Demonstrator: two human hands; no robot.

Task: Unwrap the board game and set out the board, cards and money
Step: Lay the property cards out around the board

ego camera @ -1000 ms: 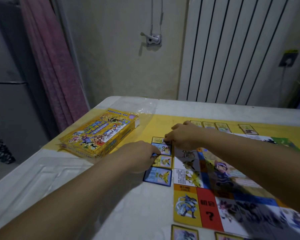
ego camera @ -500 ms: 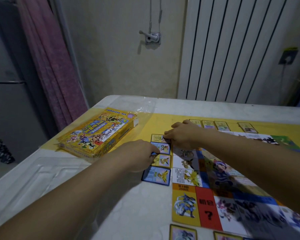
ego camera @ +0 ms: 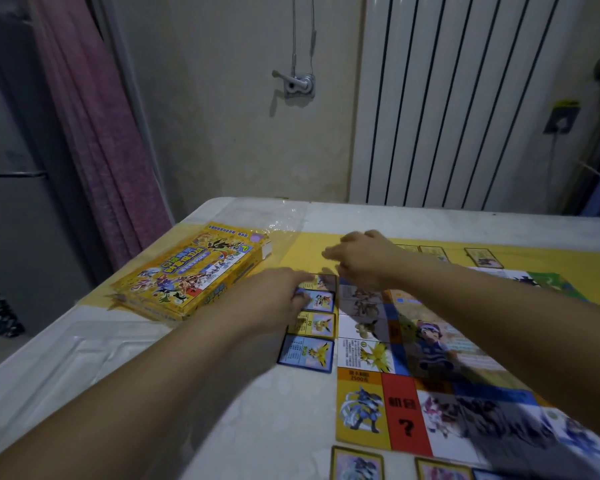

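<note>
Dim, flat indoor light; wide-angle bending at the edges, motion blur on the right hand point(ego camera: 361, 259).

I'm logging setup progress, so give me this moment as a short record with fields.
board: unfolded, flat on the table
cards: four in a column beside the board's left edge; more at its far and near edges
box: yellow, flat, left of the cards
wrap: clear, at the box's far end
left hand: fingertips on the column's second-farthest card
right hand: blurred, above the column's far end
</note>
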